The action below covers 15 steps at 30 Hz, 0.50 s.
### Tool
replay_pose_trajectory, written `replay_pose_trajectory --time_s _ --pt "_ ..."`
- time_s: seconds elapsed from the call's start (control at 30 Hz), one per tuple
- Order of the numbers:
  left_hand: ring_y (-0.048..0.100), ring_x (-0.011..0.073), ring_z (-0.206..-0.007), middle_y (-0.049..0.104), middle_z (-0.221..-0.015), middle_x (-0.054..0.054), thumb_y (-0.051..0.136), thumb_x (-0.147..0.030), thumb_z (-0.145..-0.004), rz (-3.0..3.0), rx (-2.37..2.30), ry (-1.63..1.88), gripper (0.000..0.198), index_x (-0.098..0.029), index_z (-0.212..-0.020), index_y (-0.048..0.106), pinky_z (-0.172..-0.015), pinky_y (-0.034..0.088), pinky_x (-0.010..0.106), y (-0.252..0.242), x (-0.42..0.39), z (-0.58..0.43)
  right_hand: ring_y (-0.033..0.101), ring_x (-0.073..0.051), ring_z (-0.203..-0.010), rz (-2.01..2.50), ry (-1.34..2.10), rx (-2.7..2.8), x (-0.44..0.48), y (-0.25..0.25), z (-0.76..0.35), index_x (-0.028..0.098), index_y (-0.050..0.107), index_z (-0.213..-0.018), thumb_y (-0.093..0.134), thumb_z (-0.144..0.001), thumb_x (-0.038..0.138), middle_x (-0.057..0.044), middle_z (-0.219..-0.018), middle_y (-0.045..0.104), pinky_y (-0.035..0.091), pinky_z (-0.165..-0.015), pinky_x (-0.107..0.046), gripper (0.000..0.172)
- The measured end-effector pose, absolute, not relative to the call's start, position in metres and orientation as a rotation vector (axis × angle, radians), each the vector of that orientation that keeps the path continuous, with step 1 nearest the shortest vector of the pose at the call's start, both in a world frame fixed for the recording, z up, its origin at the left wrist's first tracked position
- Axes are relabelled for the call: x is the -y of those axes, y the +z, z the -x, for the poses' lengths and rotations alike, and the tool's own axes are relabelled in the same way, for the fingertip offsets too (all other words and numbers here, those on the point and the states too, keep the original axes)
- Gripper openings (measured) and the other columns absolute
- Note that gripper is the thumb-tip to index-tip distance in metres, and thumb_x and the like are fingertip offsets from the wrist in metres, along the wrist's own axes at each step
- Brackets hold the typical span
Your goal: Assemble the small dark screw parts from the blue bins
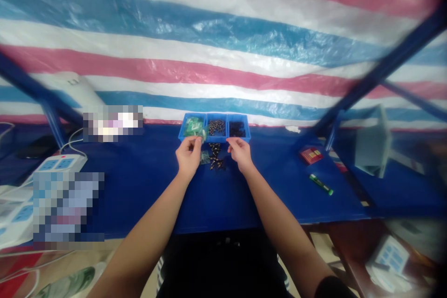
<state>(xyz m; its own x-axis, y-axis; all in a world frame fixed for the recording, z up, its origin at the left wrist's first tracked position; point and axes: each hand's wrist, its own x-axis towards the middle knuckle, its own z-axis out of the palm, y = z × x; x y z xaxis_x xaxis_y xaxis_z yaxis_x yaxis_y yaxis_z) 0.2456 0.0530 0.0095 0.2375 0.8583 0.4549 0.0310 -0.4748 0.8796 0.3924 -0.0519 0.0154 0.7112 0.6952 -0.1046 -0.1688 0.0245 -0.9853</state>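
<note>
A blue three-part tray [206,139] stands at the back of the table. Green plastic packets [194,125] fill its left compartment, small brass-and-dark metal parts [216,127] its middle one, and black parts [237,128] its right one. My left hand [189,156] is pinched at the tray's front left, on what looks like a small clear plastic bag [204,135]. Closed at the fingertips, my right hand [240,152] is before the right compartment; anything in it is too small to make out. Between my hands lie loose metal parts [216,160] and another small clear bag [205,158].
A red box [310,155] and a green tube [321,184] lie to the right on the blue table [223,209]. White power strips [63,164] with cables are at the left. Blue frame bars [370,79] slant up at both sides before a striped sheet [223,74].
</note>
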Motion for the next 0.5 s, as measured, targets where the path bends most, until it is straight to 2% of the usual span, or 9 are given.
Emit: replay_pose_trajectory --time_s 0.07,0.17,0.37,0.5 --pt "0.055 0.0104 -0.053 0.057 -0.062 -0.003 0.058 -0.040 -0.089 -1.651 -0.879 1.396 0.024 -0.018 -0.095 0.062 -0.056 0.047 0.023 0.013 -0.055 -0.245 0.032 -0.005 -0.035 1.370 0.738 0.440 0.051 0.013 -0.394 0.017 0.068 -0.083 0.070 -0.069 0.051 0.005 -0.048 0.051 0.021 -0.035 -0.022 0.037" --pt "0.059 0.0108 -0.054 0.062 -0.070 -0.001 0.053 -0.041 -0.092 -1.586 -0.943 1.507 0.026 -0.018 -0.103 0.056 -0.057 0.050 0.024 0.019 -0.057 -0.243 0.030 -0.005 -0.034 1.361 0.764 0.448 0.050 0.011 -0.393 0.017 0.068 -0.081 0.071 -0.068 0.049 0.007 -0.047 0.047 0.020 -0.035 -0.022 0.034" --pt "0.066 0.0148 -0.075 0.068 -0.090 0.005 0.049 -0.039 -0.095 -1.704 -1.117 1.671 0.026 -0.018 -0.105 0.058 -0.076 0.052 0.030 0.022 -0.070 -0.234 0.034 -0.006 -0.037 1.411 0.747 0.499 0.050 0.008 -0.392 0.017 0.068 -0.079 0.069 -0.069 0.048 0.006 -0.047 0.049 0.024 -0.039 -0.022 0.032" --pt "0.063 0.0216 -0.086 0.069 -0.093 0.007 0.054 -0.040 -0.091 -1.985 -1.283 1.519 0.025 -0.019 -0.098 0.065 -0.087 0.046 0.041 0.017 -0.084 -0.230 0.036 -0.007 -0.039 1.409 0.738 0.523 0.050 0.006 -0.392 0.017 0.067 -0.079 0.069 -0.071 0.046 0.006 -0.047 0.049 0.026 -0.041 -0.022 0.029"
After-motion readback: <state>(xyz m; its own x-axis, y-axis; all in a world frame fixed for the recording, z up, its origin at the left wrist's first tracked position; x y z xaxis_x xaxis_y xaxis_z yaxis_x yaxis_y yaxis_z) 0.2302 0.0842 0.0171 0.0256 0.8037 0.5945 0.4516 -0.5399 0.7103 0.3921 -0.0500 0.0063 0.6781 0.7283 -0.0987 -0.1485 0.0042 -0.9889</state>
